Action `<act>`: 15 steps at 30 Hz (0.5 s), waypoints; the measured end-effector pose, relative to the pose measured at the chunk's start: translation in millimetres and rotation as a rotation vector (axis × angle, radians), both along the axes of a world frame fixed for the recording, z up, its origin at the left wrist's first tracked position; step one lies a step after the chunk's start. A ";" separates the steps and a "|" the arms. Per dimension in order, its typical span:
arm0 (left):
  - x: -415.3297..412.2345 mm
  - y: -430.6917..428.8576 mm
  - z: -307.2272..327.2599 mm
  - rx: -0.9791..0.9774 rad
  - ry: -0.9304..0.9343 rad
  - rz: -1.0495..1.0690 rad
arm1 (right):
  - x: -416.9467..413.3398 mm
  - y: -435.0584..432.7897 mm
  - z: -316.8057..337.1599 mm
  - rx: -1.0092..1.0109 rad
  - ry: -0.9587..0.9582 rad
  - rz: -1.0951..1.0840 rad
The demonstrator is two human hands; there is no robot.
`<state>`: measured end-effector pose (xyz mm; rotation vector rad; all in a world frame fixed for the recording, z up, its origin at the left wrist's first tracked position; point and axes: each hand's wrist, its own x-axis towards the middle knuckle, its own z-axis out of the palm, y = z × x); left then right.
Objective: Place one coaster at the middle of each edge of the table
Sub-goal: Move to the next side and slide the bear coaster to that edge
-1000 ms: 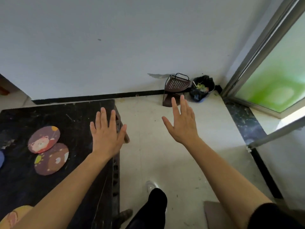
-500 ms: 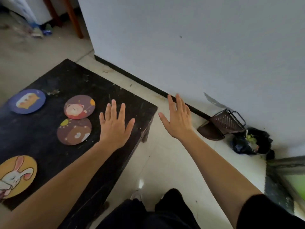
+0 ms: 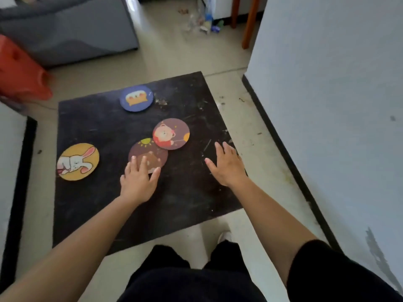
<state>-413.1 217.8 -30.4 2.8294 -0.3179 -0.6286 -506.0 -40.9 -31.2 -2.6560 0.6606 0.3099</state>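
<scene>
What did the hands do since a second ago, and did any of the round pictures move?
The view swung left, bringing the whole table in. The left hand moved onto the brown sun coaster, fingertips over its near edge; the right hand came in from over the floor to above the table's right edge. Both remain open, holding nothing. The bear coaster, blue coaster and rabbit coaster lie as before.

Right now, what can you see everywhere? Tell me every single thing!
table: one, black, middle of the floor.
blue coaster: one, far edge of table.
yellow rabbit coaster: one, left edge.
bear coaster: one, brownish, near centre, overlapping the next.
brown sun coaster: one, centre, partly under left fingers.
red stool: one, far left floor.
sofa: one, grey, far left.
wall: one, white, right.
left hand: open, over brown coaster.
right hand: open, near right edge.
</scene>
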 end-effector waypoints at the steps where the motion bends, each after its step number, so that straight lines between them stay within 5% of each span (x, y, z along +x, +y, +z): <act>1: -2.6 3.1 -2.5 0.007 0.023 0.064 | 6.3 -0.6 -4.7 0.035 0.023 0.029; 6: 0.6 18.6 -21.6 0.012 0.110 0.282 | 40.7 10.9 -27.0 0.200 0.098 0.127; 15: 65.9 27.7 -77.0 -0.443 0.288 0.800 | 124.0 55.5 -86.7 0.475 0.198 -0.070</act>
